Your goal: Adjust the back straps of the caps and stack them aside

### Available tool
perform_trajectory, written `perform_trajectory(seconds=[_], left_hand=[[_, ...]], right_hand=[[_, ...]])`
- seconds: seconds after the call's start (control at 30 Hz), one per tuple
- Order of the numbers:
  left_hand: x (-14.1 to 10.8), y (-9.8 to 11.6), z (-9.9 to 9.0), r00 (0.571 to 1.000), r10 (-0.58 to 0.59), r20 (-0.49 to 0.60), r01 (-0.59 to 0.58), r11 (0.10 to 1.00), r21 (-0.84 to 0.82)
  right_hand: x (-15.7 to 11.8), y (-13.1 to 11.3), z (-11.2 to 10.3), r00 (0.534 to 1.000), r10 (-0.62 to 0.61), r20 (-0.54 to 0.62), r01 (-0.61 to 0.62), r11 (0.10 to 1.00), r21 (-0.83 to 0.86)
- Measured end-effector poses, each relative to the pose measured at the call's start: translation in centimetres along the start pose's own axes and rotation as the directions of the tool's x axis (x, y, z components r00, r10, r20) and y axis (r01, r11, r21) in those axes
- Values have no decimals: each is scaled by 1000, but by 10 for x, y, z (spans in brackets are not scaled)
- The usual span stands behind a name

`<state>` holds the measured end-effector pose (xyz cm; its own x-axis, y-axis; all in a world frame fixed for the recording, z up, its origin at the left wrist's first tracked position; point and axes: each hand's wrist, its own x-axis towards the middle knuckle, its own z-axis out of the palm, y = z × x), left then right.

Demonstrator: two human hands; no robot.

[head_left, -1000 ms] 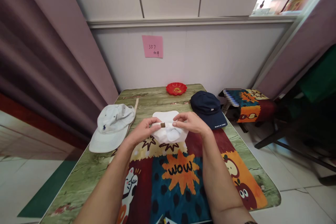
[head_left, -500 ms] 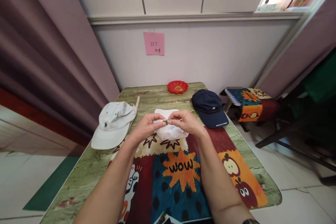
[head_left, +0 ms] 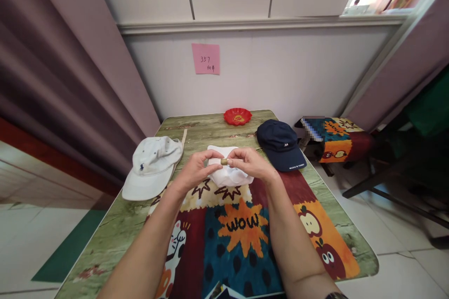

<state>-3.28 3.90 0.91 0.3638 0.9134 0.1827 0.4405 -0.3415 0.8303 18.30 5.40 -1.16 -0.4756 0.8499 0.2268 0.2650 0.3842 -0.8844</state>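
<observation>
A white cap (head_left: pixel 231 177) lies in the middle of the table, partly hidden by my hands. Over it, a small brass-coloured buckle (head_left: pixel 224 161) sits between my fingertips. My left hand (head_left: pixel 201 164) pinches its left side, and my right hand (head_left: pixel 247 161) pinches at its right side, where a white strap seems to run. A pale grey cap (head_left: pixel 151 168) with a small dark logo rests at the left, brim toward me. To the right is a navy cap (head_left: pixel 280 144) with white lettering on its brim.
A red scalloped dish (head_left: pixel 237 117) stands at the back of the wooden-patterned table (head_left: pixel 101 243). A colourful cloth (head_left: pixel 242 261) covers its front. Papers poke in at the bottom edge. Beyond the right side is a cloth-covered stool (head_left: pixel 336 138).
The buckle has turned, so more of its brass-coloured face shows between my fingers. My hands have barely shifted and still pinch at it.
</observation>
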Motion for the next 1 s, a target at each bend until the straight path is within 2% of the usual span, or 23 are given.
perform_trajectory(seconds=[0.17,0.33,0.53,0.67,0.83,1.0], left_hand=[[2,0,1,999,40,6,-40,997,64],[3,-2,3,997,72,-6,-71,992,104],[5,-2,0,999,33,-29,-34,998,-55],[8,-1,0,1000,-15,-13,14,997,-74],[10,-1,3,999,-49,-1,49,991,-121],[10,0,1,998,-48,45,56,979,-197]], right_hand=[[1,-4,2,999,22,-29,-23,999,-42],[3,-3,5,997,53,-54,-53,999,-3],[5,-2,6,996,31,-87,-30,1000,7],[5,-5,5,994,19,-107,-25,998,-57],[5,-6,4,991,76,-112,-80,996,-31],[6,-5,8,994,39,-105,-42,999,-24]])
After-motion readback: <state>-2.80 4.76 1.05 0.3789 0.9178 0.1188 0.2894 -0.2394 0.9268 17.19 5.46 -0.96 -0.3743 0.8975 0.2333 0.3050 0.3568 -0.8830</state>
